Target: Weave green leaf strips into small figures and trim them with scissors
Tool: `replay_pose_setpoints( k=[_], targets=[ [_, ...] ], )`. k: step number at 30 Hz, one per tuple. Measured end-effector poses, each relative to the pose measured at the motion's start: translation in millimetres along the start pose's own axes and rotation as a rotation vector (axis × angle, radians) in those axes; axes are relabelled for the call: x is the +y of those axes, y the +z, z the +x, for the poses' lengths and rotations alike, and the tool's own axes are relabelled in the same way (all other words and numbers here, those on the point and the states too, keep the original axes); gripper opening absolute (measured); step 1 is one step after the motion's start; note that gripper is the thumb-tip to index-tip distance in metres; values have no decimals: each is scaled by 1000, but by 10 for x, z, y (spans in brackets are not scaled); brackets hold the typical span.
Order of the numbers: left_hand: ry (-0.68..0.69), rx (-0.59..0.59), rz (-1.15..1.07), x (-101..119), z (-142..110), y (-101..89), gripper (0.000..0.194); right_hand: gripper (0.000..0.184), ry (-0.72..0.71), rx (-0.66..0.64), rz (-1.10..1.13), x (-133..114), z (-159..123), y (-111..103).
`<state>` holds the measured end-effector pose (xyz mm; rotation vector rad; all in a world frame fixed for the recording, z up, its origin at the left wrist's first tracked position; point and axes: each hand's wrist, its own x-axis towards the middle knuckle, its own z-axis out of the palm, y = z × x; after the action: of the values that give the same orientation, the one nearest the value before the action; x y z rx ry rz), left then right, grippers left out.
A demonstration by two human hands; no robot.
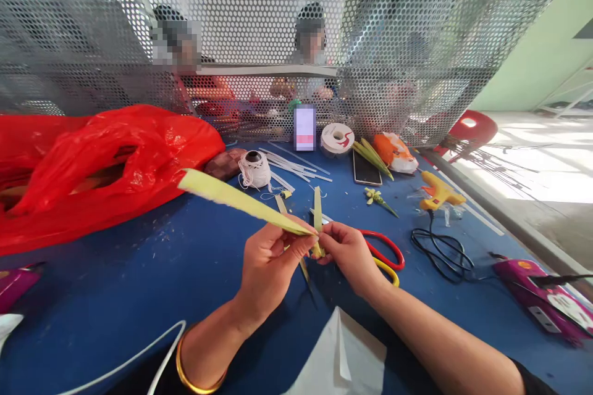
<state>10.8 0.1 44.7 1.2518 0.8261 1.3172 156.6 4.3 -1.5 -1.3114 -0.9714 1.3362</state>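
Pinched in my left hand (pixel 266 262) is the narrow end of a long pale yellow-green strip (pixel 227 197), whose wide end points up and left. My right hand (pixel 349 253) grips a small yellow-green folded piece (pixel 317 213), with a short flat part standing upright from the fingers. The two hands' fingertips nearly meet. Scissors with a red handle loop (pixel 391 247) and a yellow one lie partly hidden beneath my right hand. Under my hands, a thin pointed strip (pixel 306 274) rests on the blue table (pixel 152 271).
A red plastic bag (pixel 115 154) fills the left. Behind my hands are white string (pixel 254 171), pale strips (pixel 296 166), a ribbon roll (pixel 337 139) and a phone (pixel 367 170). At right are a yellow glue gun (pixel 440 191) and a purple power strip (pixel 544 296). People sit beyond the perforated screen (pixel 250 0).
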Motion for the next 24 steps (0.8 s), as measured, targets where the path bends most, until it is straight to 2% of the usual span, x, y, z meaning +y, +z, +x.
replay_pose_setpoints(
  k=[4, 8, 10, 14, 17, 20, 22, 24],
  targets=[
    [-20, 3, -124, 37, 28, -49, 3, 33, 9, -12, 14, 44, 25, 12],
    [-59, 156, -257, 122, 127, -97, 11, 32, 9, -31, 28, 89, 43, 8],
    [-86, 228, -286, 150, 183, -116, 15, 27, -38, -35, -43, 92, 30, -3],
    [-169, 338, -236, 76, 256, -153, 21, 18, -230, -56, -317, 59, -40, -16],
    [-266, 304, -133, -36, 258, -166, 24, 19, -271, -146, -432, 29, -94, -1],
    [-332, 195, -32, -95, 231, -157, 24, 24, -250, -200, -551, 5, -124, 5],
    [-375, 111, 23, -98, 205, -139, 23, 28, -301, -110, -636, -18, -131, -10],
    [-432, 24, 67, -96, 175, -110, 23, 31, -377, 23, -607, -53, -130, -39]
  ],
)
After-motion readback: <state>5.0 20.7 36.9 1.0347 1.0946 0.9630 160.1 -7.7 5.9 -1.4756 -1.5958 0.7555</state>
